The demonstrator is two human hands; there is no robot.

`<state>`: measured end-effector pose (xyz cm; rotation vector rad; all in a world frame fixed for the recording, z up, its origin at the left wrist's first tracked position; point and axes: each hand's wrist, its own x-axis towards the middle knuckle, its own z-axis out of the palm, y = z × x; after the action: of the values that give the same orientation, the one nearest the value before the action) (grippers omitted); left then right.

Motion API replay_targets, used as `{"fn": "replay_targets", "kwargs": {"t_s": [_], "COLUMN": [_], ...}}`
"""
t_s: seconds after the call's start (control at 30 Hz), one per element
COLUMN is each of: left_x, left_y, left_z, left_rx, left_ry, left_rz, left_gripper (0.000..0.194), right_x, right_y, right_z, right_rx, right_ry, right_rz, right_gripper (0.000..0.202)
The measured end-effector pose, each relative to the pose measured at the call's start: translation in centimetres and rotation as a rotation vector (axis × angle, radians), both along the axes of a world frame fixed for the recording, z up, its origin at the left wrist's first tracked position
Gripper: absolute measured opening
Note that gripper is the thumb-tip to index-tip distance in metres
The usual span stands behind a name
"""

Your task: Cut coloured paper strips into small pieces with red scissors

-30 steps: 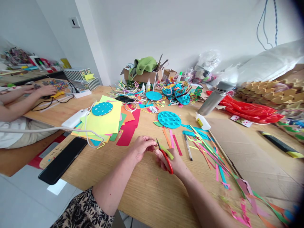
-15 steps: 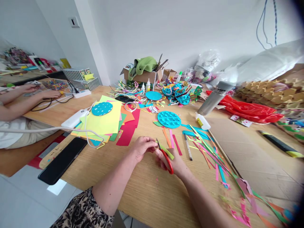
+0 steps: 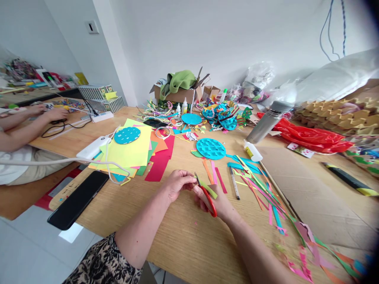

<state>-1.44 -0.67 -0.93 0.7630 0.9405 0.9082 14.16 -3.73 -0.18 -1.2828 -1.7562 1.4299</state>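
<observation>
My right hand (image 3: 205, 199) is closed on red-handled scissors (image 3: 211, 203), their dark blades pointing up and to the left. A short green paper strip (image 3: 209, 189) runs beside the blades and over that hand. Close to the scissor tip, my left hand (image 3: 181, 183) is closed in a pinch at the strip's other end, which the fingers mostly hide. Just beyond the hands lie an orange paper strip (image 3: 207, 170), a pink one (image 3: 214, 172) and a red one (image 3: 220, 180). A blue oval with a raised pattern (image 3: 211, 148) rests behind them.
Coloured paper sheets (image 3: 133, 152), a black phone (image 3: 78, 200) and a white power strip (image 3: 93, 148) lie left. To the right are a pen (image 3: 234, 183), glue bottle (image 3: 253, 151), steel flask (image 3: 266, 122), cardboard (image 3: 310, 189) and cutter (image 3: 351, 179). Another person's hands (image 3: 55, 114) work far left.
My hands, the scissors and the green strip look almost unmoved. At the far left, the other person's nearer hand has shifted left, towards their other hand.
</observation>
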Motion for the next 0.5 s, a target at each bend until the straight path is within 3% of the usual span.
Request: {"fn": "replay_targets", "kwargs": {"t_s": [0.5], "left_x": [0.03], "left_y": [0.03], "left_z": [-0.07], "left_rx": [0.003], "left_ry": [-0.035], "left_rz": [0.019], "left_gripper": [0.017], "right_x": [0.02], "right_y": [0.09], "right_z": [-0.23], "right_rx": [0.017], "right_ry": [0.005], "right_rz": [0.001], "right_gripper": [0.052]}}
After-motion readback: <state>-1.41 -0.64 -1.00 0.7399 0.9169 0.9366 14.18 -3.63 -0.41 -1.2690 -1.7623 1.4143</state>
